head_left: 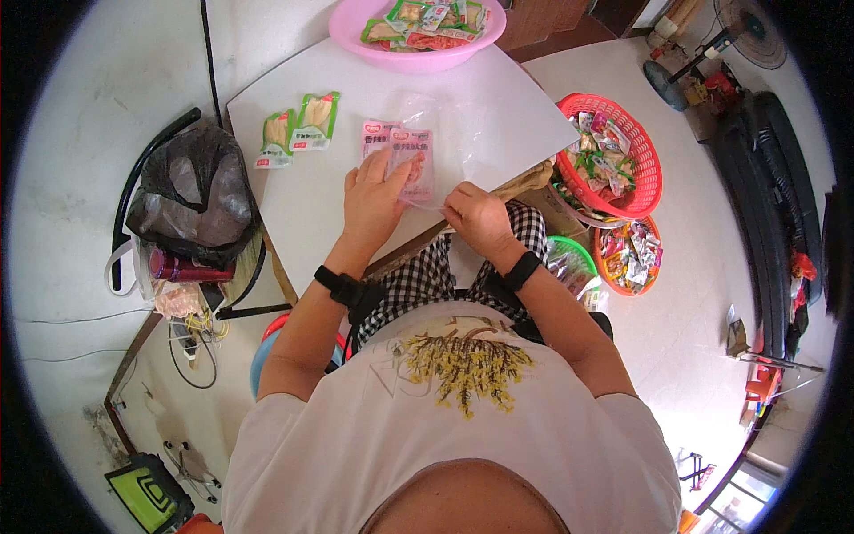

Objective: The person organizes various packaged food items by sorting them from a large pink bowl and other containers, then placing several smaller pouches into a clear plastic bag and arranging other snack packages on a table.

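On the white tabletop [293,220], two pink sealed food packets [415,160] overlap at a clear plastic bag [460,133] that lies spread out. My left hand [375,193] rests palm down over the packets' lower left, fingertips touching them; whether it grips one is hidden. Thumb and fingers of my right hand [479,217] pinch the near edge of the clear bag. To the left lie two green-edged packets [316,120] with pale food inside, one slightly overlapping the other. A pink plastic basin [417,61] heaped with similar packets stands at the far end.
Red baskets [646,167] and an orange basket [657,274] of packets stand right of the table, beside a green basket [575,245]. At left are a black plastic bag [193,180] and a maroon flask [190,265]. A fan [714,47] stands far right.
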Available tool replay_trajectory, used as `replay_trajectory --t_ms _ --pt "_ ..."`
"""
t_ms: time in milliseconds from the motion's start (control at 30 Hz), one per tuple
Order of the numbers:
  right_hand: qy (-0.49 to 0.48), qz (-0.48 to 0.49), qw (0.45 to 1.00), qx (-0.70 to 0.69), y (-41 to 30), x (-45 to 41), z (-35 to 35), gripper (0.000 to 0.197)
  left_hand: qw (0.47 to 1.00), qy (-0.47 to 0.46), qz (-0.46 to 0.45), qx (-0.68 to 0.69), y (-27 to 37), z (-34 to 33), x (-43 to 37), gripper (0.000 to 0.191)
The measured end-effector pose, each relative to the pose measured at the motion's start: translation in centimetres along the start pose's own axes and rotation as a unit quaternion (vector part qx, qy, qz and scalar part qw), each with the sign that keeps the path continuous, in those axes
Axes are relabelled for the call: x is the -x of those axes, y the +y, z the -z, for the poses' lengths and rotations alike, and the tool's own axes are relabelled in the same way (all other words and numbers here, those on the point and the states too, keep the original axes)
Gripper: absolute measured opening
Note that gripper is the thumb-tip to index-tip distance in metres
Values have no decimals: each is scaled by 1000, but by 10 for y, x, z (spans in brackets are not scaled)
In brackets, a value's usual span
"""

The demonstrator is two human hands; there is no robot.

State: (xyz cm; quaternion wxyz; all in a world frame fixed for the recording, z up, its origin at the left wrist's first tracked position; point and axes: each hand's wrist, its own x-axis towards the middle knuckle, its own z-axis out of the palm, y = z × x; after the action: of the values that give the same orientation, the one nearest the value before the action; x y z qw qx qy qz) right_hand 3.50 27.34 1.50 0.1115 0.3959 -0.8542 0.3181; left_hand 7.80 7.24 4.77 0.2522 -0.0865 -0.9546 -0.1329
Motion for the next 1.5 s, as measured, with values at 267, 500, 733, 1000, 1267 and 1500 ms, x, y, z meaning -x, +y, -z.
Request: replay_trajectory --t_ms 267,500,733,1000,1267,1500 --pt "4 -21 999 -26 0 -1 6 14 998 -45 -44 -11 -13 -29 -24 30" --pt "13 -31 999 -30 4 0 8 13 998 -39 -58 4 -4 -34 -40 18" --pt "17 -40 999 -33 4 1 10 11 989 -99 -99 -36 -2 -38 -46 24" --pt "9 -46 998 -41 5 2 10 10 993 -86 -68 -52 -10 -63 -55 22" --pt "17 -78 996 -46 11 4 3 10 986 -121 -9 -116 0 -67 -58 12" --pt "23 -102 992 -76 9 7 3 7 974 -199 93 -46 2 -6 -39 37"
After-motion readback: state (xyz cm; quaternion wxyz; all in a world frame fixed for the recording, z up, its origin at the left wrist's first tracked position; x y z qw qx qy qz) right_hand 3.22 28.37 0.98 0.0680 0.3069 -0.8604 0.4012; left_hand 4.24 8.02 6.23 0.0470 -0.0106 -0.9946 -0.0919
